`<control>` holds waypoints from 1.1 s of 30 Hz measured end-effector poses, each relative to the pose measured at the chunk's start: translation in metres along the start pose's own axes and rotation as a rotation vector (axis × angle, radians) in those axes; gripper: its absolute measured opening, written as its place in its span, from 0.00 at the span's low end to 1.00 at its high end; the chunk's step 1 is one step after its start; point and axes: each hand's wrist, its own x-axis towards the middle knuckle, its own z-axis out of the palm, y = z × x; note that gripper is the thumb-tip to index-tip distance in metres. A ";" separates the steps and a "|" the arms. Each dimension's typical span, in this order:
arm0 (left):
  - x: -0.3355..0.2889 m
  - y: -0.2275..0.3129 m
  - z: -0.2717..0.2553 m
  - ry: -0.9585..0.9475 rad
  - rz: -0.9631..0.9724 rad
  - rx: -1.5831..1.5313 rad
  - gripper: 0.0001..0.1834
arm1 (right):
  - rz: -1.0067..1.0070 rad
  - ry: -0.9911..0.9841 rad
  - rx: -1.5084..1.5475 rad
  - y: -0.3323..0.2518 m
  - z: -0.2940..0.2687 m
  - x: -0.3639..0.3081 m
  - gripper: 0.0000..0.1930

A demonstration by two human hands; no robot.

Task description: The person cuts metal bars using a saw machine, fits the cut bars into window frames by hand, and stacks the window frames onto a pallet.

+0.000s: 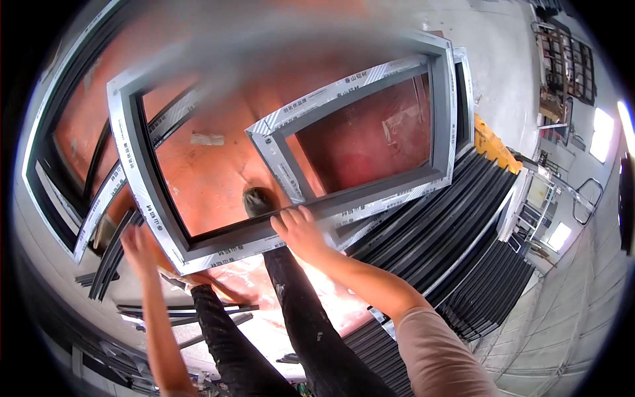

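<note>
A dark grey window frame [177, 255], partly covered in white printed film, stands tilted before me. Its right part holds a smaller inner frame [281, 159]; the openings show the red surface behind. My right hand [301, 231] has its fingers curled over the lower rail, near the middle. My left hand [137, 248] is off the frame, just left of its lower left corner. Its fingers look stretched out and a little blurred, close to some dark profile strips [109, 264]; I see nothing held in it. A grey blur hides part of the top rail.
Another film-covered frame [34, 145] stands at the far left. Long black profiles [430, 212] lie stacked at the right, by a yellow part [493, 145]. More loose strips [188, 314] lie near my legs. A dark shoe [258, 200] shows through the frame's left opening.
</note>
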 end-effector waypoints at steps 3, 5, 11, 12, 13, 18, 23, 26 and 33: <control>0.089 0.042 0.045 -0.162 -0.236 -0.269 0.35 | 0.027 -0.067 0.004 -0.002 0.013 -0.001 0.16; 0.114 0.071 0.064 -0.274 -0.477 -0.468 0.37 | 0.032 -0.047 -0.003 0.002 0.014 -0.001 0.13; 0.086 0.056 0.051 -0.302 -0.385 -0.487 0.30 | 0.078 -0.229 0.016 0.011 0.005 -0.017 0.16; 0.070 0.071 0.055 -0.307 -0.405 -0.504 0.27 | 0.100 -0.300 0.003 0.020 0.000 -0.028 0.18; 0.065 0.071 0.050 -0.347 -0.384 -0.458 0.24 | 0.106 -0.362 0.003 0.024 -0.003 -0.034 0.19; 0.025 0.064 0.074 -0.320 -0.294 -0.393 0.19 | 0.065 -0.331 -0.081 0.063 0.008 -0.065 0.20; -0.041 0.127 0.120 -0.455 -0.427 -0.500 0.19 | 0.058 -0.400 -0.178 0.138 -0.006 -0.110 0.20; -0.091 0.158 0.145 -0.487 -0.471 -0.534 0.19 | 0.039 -0.374 -0.269 0.179 -0.018 -0.143 0.10; -0.185 0.185 0.217 -0.572 -0.534 -0.674 0.18 | 0.173 -0.595 -0.380 0.248 -0.009 -0.206 0.15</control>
